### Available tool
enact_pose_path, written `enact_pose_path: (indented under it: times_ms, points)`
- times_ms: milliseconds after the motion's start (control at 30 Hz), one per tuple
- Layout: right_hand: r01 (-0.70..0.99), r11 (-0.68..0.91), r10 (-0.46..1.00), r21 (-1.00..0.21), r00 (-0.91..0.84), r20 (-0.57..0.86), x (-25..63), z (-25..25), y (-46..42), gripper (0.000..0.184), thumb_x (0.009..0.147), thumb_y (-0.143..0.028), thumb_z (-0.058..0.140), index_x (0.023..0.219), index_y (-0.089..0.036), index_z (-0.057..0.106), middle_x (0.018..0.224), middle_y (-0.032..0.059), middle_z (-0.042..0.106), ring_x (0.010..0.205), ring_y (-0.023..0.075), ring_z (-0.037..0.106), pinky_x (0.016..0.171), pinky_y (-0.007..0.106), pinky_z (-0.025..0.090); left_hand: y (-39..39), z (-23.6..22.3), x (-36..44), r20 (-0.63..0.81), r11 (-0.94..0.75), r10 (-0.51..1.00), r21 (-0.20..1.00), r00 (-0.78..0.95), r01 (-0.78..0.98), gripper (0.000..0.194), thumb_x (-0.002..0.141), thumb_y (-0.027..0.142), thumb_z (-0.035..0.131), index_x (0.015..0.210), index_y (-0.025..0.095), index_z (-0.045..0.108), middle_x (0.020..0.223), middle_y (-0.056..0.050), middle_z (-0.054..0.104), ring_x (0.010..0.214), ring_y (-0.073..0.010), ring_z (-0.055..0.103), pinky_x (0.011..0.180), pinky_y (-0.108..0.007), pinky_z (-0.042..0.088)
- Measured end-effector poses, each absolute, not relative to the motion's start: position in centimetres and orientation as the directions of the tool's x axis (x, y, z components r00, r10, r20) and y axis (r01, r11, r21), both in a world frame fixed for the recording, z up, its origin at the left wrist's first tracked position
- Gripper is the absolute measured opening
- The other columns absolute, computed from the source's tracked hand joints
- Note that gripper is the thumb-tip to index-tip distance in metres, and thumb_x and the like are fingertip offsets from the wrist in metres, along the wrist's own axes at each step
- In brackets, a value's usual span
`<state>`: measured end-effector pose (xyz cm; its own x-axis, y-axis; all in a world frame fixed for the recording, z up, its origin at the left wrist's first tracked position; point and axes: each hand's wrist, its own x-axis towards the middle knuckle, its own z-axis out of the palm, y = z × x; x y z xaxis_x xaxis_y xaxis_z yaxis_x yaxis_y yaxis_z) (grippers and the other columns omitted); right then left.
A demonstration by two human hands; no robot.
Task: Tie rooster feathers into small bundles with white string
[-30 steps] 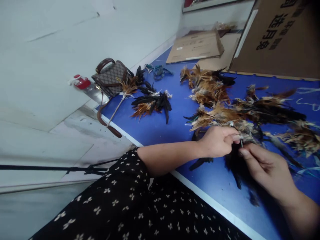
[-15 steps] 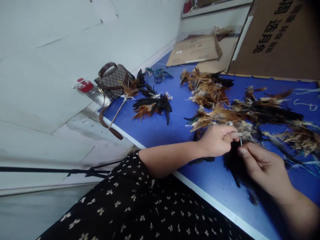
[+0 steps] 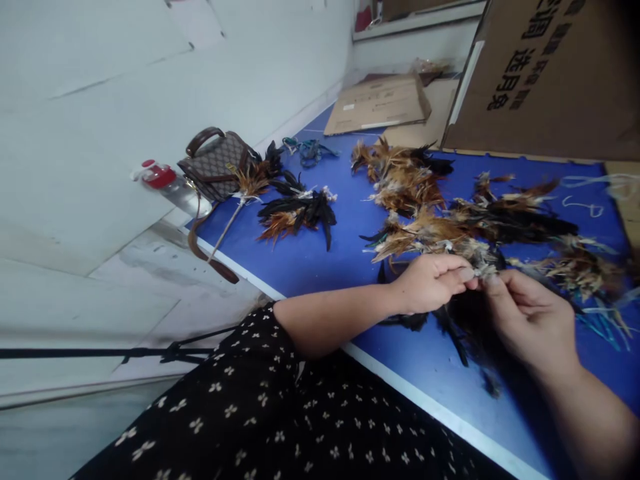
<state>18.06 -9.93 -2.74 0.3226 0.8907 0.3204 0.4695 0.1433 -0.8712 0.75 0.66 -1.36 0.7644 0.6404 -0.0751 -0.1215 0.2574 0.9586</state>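
Behind the feathers (image 3: 435,227), black Chinese characters (image 3: 515,60) on cardboard (image 3: 560,123): "送月".

loose black fabric sleeve (image 3: 240,380) scattered with small white petal-shaped motifs, its hem leaving my left forearm (image 3: 335,317) uncovered, black cloth in the same white print (image 3: 360,420) lower on my remote feed, bare right forearm (image 3: 590,407), bare left hand (image 3: 425,283), bare right hand (image 3: 537,323)

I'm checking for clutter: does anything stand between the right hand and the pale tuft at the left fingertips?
Nothing visible: the right hand meets the pale tuft directly, close beside the left hand. Brown feathers lie beyond the hands, not between.
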Motion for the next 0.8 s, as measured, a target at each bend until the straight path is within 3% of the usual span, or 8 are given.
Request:
enact_pose_path:
  times_ms: [167,267,367,467,600,800]
  points:
    - [0.441,0.146,0.857,-0.886,0.39,0.336,17.5,-3.5,-10.1,0.052,0.105,-0.077,0.085,0.111,-0.025,0.083,0.088,0.0051,0.082,0.071,0.0203,0.074,0.063,0.03,0.059,-0.2,-1.3,0.5,-0.228,0.458,0.563,0.886,0.794,-0.07,0.032,0.115,0.045,0.074,0.098,0.019,0.067,0.073,0.004,0.067,0.05,-0.0058,0.039,0.05,-0.023,0.03]
    - [0.422,0.172,0.862,-0.89,0.373,0.343,17.7,-3.3,-10.4,0.041,0.106,-0.065,0.088,0.118,-0.027,0.079,0.093,0.006,0.083,0.076,0.0226,0.079,0.068,0.032,0.063,0.0,-1.0,0.2,-0.267,0.513,0.567,0.854,0.78,-0.081,0.042,0.11,0.055,0.083,0.098,0.019,0.065,0.064,0.008,0.056,0.049,-0.0062,0.04,0.049,-0.021,0.029]
    - [0.537,0.208,0.883,-0.818,0.256,0.393,18.1,-2.8,-10.6,0.031,0.111,-0.058,0.082,0.111,-0.028,0.082,0.098,0.0072,0.083,0.078,0.022,0.075,0.068,0.034,0.059,0.2,-1.1,0.2,-0.267,0.517,0.589,0.85,0.762,-0.102,0.048,0.104,0.062,0.09,0.099,0.019,0.067,0.059,0.01,0.05,0.049,-0.0075,0.042,0.048,-0.02,0.03]
    - [0.637,0.25,0.873,-0.729,0.177,0.454,18.5,-2.7,-10.4,0.031,0.111,-0.058,0.08,0.105,-0.028,0.085,0.103,0.0083,0.084,0.088,0.0246,0.077,0.077,0.038,0.061,0.3,-1.2,0.4,-0.26,0.523,0.615,0.841,0.745,-0.138,0.048,0.101,0.06,0.093,0.101,0.018,0.07,0.063,0.011,0.049,0.05,-0.0064,0.04,0.048,-0.021,0.026]
    - [0.619,0.257,0.884,-0.743,0.161,0.439,18.8,-2.9,-10.1,0.035,0.113,-0.062,0.077,0.111,-0.028,0.087,0.112,0.0096,0.085,0.098,0.0275,0.08,0.089,0.042,0.066,0.2,-1.2,0.4,-0.257,0.523,0.637,0.837,0.726,-0.163,0.049,0.098,0.058,0.097,0.101,0.019,0.068,0.064,0.012,0.049,0.05,-0.0052,0.038,0.048,-0.021,0.023]
    - [0.622,0.297,0.903,-0.725,0.065,0.425,18.6,-3.4,-10.4,0.03,0.115,-0.055,0.076,0.121,-0.028,0.086,0.108,0.0062,0.087,0.088,0.0232,0.083,0.079,0.037,0.067,0.0,-2.3,0.7,-0.219,0.479,0.646,0.862,0.731,-0.165,0.048,0.1,0.056,0.096,0.099,0.022,0.061,0.062,0.012,0.05,0.048,-0.0057,0.04,0.049,-0.021,0.027]
